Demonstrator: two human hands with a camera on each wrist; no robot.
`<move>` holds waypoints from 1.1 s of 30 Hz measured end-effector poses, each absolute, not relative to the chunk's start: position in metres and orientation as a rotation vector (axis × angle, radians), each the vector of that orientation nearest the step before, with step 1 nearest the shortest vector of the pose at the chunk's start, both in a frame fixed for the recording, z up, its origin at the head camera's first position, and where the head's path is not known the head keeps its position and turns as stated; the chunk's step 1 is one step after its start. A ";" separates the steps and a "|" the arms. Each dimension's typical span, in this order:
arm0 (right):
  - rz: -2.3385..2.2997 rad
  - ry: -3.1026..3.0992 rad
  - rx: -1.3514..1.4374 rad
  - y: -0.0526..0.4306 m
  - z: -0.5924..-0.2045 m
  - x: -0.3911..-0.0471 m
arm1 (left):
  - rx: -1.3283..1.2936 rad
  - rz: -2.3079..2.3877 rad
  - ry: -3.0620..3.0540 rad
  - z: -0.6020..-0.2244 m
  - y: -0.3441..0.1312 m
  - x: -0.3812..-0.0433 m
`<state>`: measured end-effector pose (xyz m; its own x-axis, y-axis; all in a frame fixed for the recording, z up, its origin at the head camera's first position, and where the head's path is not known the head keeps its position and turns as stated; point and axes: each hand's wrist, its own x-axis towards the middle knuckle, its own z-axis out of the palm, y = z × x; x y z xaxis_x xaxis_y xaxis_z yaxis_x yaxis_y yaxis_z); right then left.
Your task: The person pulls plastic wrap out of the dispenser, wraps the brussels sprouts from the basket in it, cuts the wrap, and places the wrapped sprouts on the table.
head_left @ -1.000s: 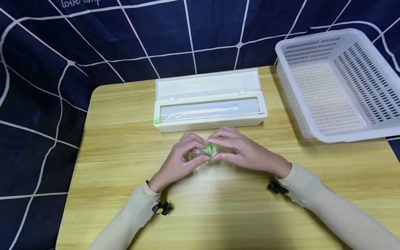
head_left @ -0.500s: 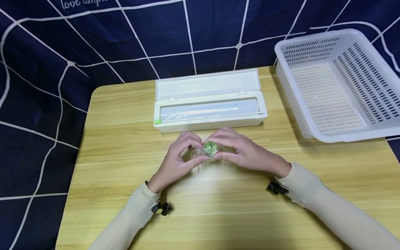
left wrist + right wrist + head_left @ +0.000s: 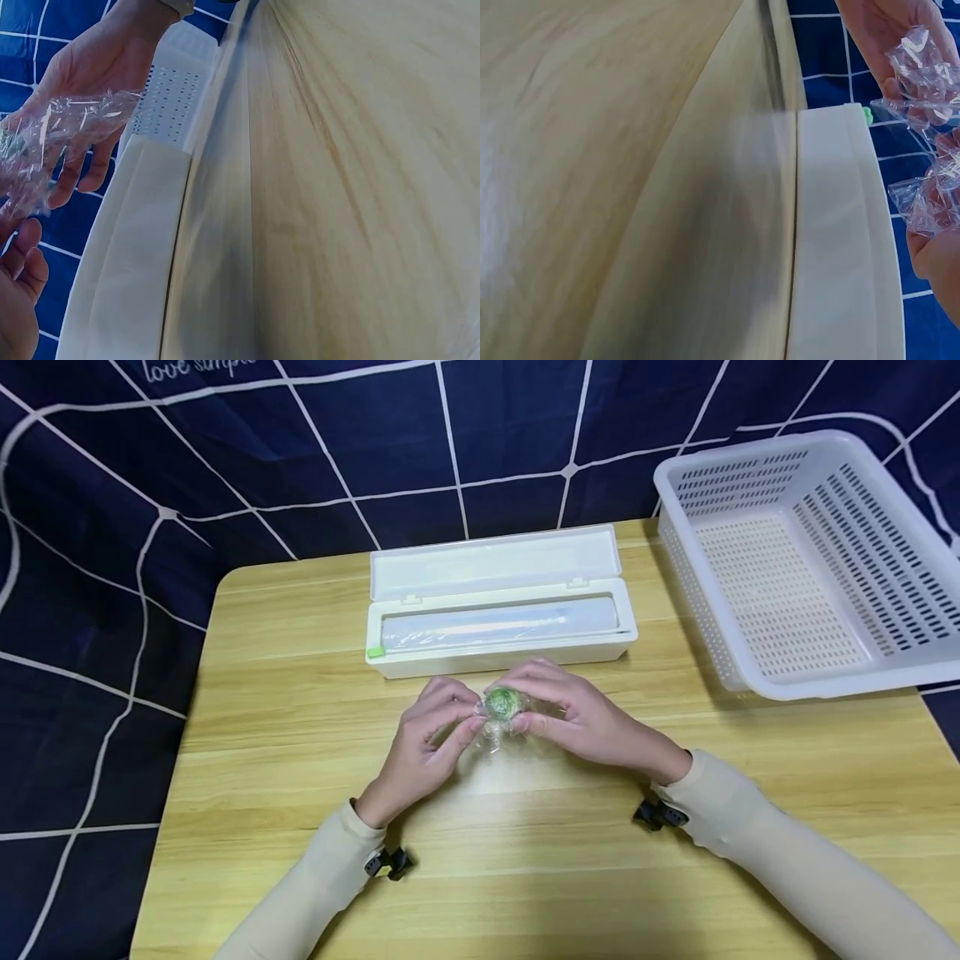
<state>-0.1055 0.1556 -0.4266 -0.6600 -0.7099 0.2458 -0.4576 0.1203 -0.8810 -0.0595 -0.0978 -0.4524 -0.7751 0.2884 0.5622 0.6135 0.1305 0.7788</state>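
Observation:
In the head view, a small round green thing (image 3: 502,702) is wrapped in clear cling film (image 3: 493,735), held above the table in front of the white box. My left hand (image 3: 420,745) pinches the film at its left side between thumb and forefinger. From the other side, my right hand (image 3: 576,714) grips the wrapped piece with thumb and fingers. Loose crumpled film (image 3: 75,127) hangs around it in the left wrist view. The right wrist view has film ends (image 3: 930,82) sticking out near both hands; the green piece is hidden there.
Behind the hands lies a long white box (image 3: 502,662), lid raised, with a roll of cling film (image 3: 498,620) inside and a green tab at its left end. A white perforated basket (image 3: 738,635) stands at the back right. Dark blue gridded cloth (image 3: 375,443) backs the wooden table (image 3: 300,710).
The wrapped green thing has moved slightly up and away from me. My left fingers have drawn together on the film at its left, and a loose flap of film now shows below it.

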 end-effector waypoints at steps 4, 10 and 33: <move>-1.610 2.107 -1.139 0.154 -0.426 -0.106 | -0.860 -1.721 -2.137 -0.452 -0.098 -0.058; -1.652 2.024 -1.132 0.153 -0.426 -0.105 | -0.836 -1.767 -2.078 -0.450 -0.096 -0.059; -1.595 1.862 -1.098 0.150 -0.432 -0.101 | -0.882 -1.680 -2.098 -0.450 -0.095 -0.059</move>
<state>-0.1005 0.1496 -0.4319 -0.5809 -0.7989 0.1561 -0.2767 0.0134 -0.9609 -0.0588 -0.0950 -0.4503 -0.7616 0.2686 0.5897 0.6341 0.1215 0.7636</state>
